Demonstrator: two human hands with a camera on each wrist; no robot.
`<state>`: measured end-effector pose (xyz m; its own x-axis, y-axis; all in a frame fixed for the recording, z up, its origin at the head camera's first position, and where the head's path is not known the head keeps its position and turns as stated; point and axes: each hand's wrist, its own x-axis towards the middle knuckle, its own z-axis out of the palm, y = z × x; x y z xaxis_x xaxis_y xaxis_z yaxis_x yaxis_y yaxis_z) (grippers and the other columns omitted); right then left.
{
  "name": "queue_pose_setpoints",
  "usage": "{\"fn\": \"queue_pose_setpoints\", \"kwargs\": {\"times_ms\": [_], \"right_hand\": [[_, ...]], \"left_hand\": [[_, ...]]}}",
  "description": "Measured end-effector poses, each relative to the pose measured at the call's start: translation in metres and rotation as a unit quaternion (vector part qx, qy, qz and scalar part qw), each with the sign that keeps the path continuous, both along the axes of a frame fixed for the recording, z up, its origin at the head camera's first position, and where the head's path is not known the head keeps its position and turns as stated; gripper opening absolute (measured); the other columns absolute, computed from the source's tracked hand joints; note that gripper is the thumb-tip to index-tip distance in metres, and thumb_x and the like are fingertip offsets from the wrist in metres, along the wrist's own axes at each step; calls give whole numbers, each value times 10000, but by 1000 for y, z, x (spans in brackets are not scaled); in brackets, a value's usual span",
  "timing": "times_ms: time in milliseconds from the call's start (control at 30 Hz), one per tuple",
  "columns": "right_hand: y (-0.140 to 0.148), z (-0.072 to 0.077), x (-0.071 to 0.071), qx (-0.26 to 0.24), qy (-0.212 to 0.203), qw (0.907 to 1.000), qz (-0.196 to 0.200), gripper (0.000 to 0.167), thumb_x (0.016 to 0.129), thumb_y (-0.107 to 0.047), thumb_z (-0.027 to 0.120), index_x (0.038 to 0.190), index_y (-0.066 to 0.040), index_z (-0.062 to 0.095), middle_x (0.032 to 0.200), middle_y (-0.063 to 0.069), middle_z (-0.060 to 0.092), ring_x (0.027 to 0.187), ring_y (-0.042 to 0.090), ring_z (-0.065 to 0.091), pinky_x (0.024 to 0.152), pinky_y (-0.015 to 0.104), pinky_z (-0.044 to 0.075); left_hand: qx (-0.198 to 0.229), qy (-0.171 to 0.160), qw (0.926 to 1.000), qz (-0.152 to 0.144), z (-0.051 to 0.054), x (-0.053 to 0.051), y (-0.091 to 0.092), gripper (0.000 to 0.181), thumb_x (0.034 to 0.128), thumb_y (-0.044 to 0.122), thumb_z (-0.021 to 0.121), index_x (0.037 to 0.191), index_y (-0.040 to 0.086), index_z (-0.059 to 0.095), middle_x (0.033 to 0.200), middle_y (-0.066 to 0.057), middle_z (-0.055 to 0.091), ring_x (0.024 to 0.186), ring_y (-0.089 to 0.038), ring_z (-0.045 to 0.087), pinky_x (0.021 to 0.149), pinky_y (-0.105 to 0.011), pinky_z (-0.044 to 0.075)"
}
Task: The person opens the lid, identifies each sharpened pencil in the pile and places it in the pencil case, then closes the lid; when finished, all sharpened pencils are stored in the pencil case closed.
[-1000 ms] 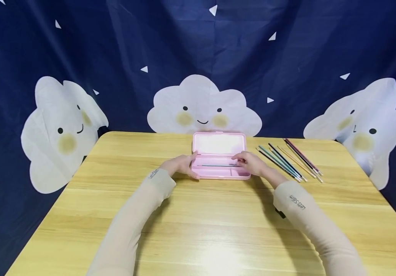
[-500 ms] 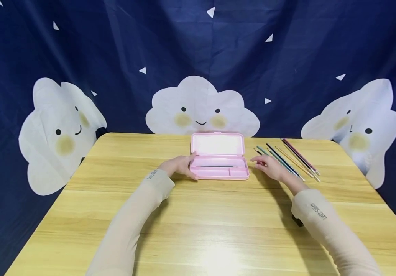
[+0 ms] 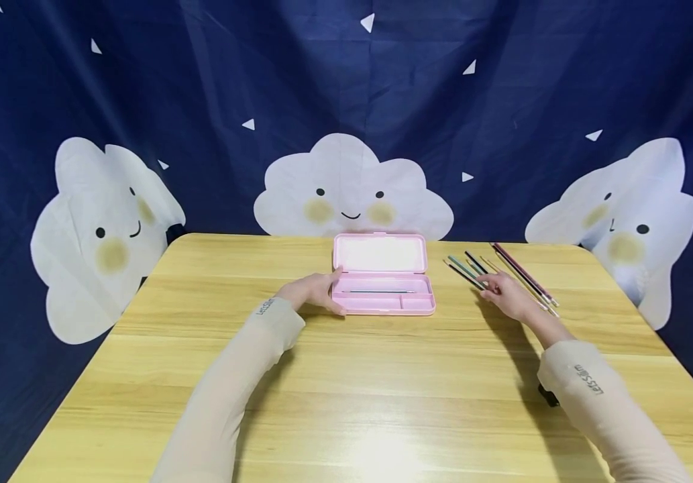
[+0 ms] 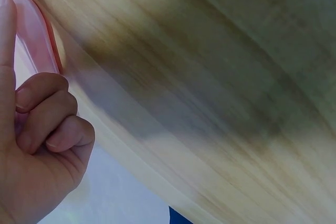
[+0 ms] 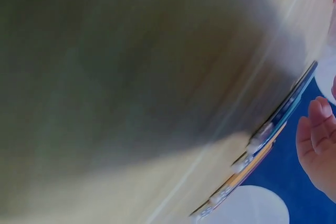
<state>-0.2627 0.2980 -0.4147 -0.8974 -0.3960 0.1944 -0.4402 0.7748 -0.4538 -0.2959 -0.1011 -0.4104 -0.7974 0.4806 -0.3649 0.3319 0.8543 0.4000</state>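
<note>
A pink pencil case (image 3: 370,305) lies with its lid raised at the far middle of the table. One dark, slim pencil (image 3: 382,291) rests in its long compartment. My left hand (image 3: 312,292) grips the case's left end between thumb and finger; in the left wrist view, the other fingers of the hand (image 4: 47,124) are curled beside the pink edge. To the right of the case, my right hand (image 3: 509,296) is over loose pencils (image 3: 462,274), its fingers loosely bent and partly hiding them. In the right wrist view, that hand (image 5: 320,145) appears apart from the pencils (image 5: 286,106).
A dark red pencil (image 3: 524,272) and others lie right of my right hand, pointing away to the back. The wooden table (image 3: 382,382) ends just behind the case. Behind it hangs a dark blue curtain (image 3: 213,121) with clouds.
My right hand has moved from inside the pencil case rightward to the loose pencils, leaving the dark pencil lying in the case. My left hand stays at the case's left end.
</note>
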Motion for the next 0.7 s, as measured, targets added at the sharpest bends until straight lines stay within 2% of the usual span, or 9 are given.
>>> {"fn": "queue_pose_setpoints", "kwargs": {"times_ms": [300, 500, 700], "right_hand": [[9, -3, 0, 542, -95, 9982, -252, 290, 799, 4, 631, 1047, 140, 569, 664, 25, 446, 670, 188, 417, 611, 329, 355], [9, -7, -3, 723, -238, 9967, -278, 265, 797, 10, 629, 1025, 135, 578, 682, 60, 476, 681, 217, 442, 617, 366, 386], [5, -9, -3, 1168, -402, 9920, -275, 241, 797, 62, 585, 1033, 114, 576, 800, 177, 581, 708, 265, 518, 615, 390, 430]], "left_hand": [[-13, -90, 9999, 95, 2, 2, -1, 1098, 721, 465, 731, 1472, 91, 23, 1438, -213, 299, 1307, -297, 322, 1087, -364, 251], [22, -174, 9997, 149, 2, 3, 0, 1108, 716, 465, 734, 1472, 97, 13, 1455, -192, 275, 1323, -280, 296, 1092, -359, 240], [8, -167, 9997, 174, 1, 2, -1, 1105, 715, 475, 730, 1474, 108, 15, 1455, -171, 288, 1321, -273, 301, 1089, -359, 248]]}}
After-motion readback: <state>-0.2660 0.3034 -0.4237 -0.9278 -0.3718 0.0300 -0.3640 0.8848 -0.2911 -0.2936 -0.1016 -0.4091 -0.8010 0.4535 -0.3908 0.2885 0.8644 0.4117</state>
